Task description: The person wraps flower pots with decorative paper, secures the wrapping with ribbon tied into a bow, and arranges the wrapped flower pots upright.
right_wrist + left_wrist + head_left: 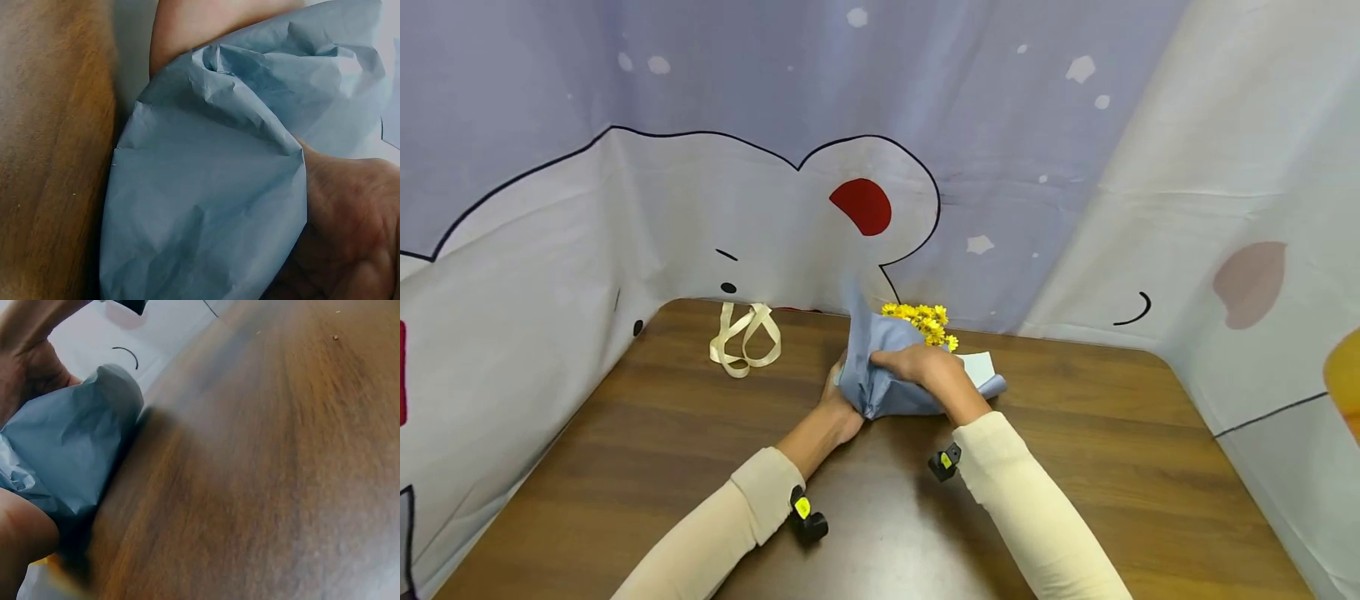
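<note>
A blue-grey sheet of wrapping paper is folded around a bunch of yellow flowers, whose heads show at the far side. My left hand grips the gathered left end of the paper low down, its fingers partly behind it. From the right, my right hand holds the paper's upper layer, with the thumb extended towards the left. Creases and a twisted fold run across the paper in the right wrist view. The flower stems are hidden inside.
A cream ribbon lies looped at the back left of the wooden table. White paper sticks out from the wrap on the right. Behind the table hangs a printed curtain, which also covers both sides.
</note>
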Motion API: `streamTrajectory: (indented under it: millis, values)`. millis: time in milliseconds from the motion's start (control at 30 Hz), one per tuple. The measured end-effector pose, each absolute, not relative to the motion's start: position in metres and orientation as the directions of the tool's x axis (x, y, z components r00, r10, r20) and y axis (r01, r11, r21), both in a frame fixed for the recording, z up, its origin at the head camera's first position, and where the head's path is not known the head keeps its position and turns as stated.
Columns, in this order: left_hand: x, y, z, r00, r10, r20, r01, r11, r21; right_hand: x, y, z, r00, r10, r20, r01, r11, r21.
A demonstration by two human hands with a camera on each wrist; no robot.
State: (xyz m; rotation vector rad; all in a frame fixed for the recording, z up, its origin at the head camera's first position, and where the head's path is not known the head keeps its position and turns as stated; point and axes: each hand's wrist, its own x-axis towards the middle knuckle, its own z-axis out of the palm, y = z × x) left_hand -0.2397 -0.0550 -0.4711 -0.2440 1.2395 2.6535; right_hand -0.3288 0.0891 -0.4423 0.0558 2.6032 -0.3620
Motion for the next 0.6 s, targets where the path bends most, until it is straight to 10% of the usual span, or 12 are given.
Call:
streamTrajectory:
  millis: [267,600]
  values:
    - [-0.237,-0.058,-0.467,-0.968,0.202,-0.148,-0.232,-0.504,0.832,-0.285,0.079,-0.374,-0.798,-0.065,-0.600,0.134,0.950,-0.281]
    - [-0.242,-0.061,-0.469,-0.973,0.196,-0.126,-0.195,-0.390,0.900,-0.284,0.087,-0.375,-0.719,-0.153,-0.678,0.258,0.847,-0.465]
